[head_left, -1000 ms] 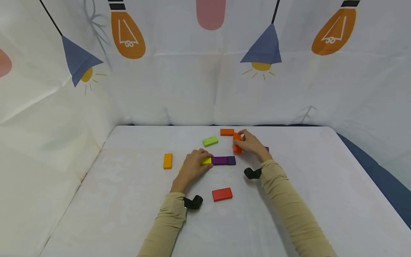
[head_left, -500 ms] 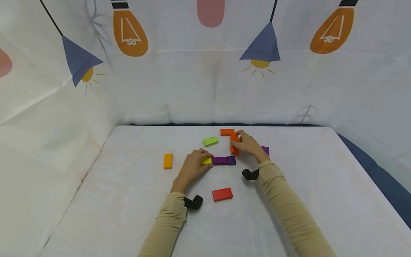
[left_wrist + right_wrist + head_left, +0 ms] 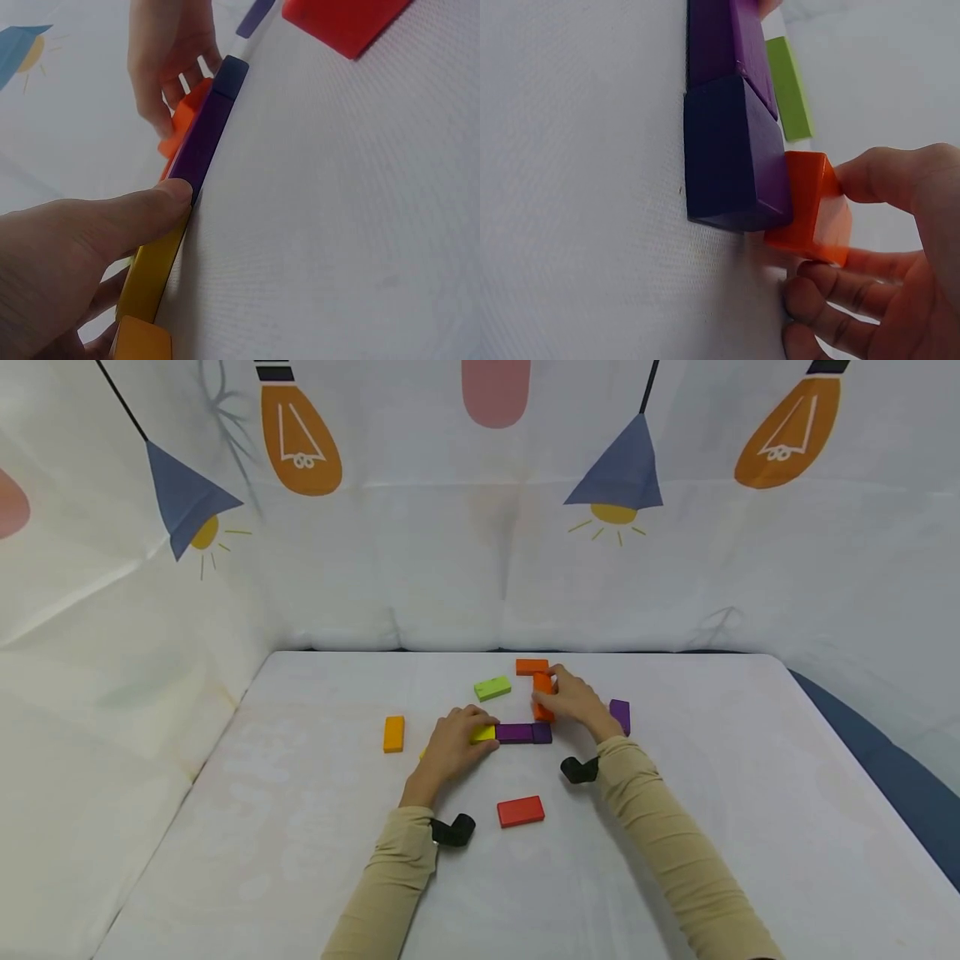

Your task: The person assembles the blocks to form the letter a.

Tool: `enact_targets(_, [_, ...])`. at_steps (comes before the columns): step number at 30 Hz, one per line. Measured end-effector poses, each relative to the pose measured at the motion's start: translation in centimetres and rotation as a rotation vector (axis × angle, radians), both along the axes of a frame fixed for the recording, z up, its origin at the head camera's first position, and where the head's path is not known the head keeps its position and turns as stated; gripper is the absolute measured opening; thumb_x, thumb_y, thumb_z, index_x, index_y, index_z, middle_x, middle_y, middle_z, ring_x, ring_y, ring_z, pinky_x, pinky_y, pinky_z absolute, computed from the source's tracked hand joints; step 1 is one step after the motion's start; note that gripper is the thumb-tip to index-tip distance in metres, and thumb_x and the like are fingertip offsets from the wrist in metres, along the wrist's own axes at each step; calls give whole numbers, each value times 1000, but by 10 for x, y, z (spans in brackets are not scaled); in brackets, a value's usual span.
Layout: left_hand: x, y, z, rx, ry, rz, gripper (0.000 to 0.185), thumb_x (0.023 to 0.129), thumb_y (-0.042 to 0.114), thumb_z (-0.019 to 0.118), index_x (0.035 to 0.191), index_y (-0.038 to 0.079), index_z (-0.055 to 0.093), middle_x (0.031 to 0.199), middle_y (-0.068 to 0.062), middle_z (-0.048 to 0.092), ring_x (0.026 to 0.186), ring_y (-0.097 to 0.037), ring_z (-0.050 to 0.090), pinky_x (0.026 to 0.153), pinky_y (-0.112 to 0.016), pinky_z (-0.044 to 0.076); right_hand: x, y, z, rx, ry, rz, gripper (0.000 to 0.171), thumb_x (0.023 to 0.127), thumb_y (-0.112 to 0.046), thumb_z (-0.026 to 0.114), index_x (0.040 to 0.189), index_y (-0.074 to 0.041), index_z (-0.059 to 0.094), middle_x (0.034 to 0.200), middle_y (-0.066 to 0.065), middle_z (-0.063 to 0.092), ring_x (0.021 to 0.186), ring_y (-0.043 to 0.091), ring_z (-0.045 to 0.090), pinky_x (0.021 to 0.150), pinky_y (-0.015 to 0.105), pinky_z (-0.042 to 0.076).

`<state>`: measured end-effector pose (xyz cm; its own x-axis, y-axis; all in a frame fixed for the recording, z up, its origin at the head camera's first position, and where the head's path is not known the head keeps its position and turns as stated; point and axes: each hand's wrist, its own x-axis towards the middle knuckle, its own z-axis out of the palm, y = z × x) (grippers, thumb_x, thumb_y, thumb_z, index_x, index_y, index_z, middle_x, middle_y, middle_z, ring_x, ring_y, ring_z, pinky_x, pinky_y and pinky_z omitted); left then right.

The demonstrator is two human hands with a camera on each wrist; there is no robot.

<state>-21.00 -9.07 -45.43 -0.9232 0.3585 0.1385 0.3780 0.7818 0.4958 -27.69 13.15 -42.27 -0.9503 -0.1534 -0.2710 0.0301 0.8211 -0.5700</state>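
A row is made. The left hand holds its yellow block; the right hand pinches an orange block beside it. The red block isn't in yet.

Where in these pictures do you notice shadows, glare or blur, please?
Head view: the right sleeve casts a soft shadow on the white table; left wrist view: dim, with a shadow along the yellow block; right wrist view: the orange block has a pale sheen, and its lower edge looks slightly smeared.
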Motion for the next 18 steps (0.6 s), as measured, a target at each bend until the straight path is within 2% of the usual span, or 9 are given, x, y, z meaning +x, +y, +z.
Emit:
enact_targets(10, [-1, 2, 1, -6, 0, 3, 34, 81, 37, 62, 112, 24, 60, 109, 5, 56, 100, -16, 47, 84, -34, 37, 0, -4, 2, 55, 29, 22, 65, 84, -43, 49, 134, -10, 24, 117, 16, 50, 95, 29, 52, 78, 41, 45])
enact_targets(18, [2, 2, 2, 0, -8, -2, 34, 81, 37, 61, 112, 24, 60, 110, 4, 56, 100, -16, 46, 84, -34, 37, 4, -8, 1, 103, 55, 36, 65, 84, -42, 46, 134, -8, 24, 118, 17, 51, 94, 29, 53, 82, 43, 45])
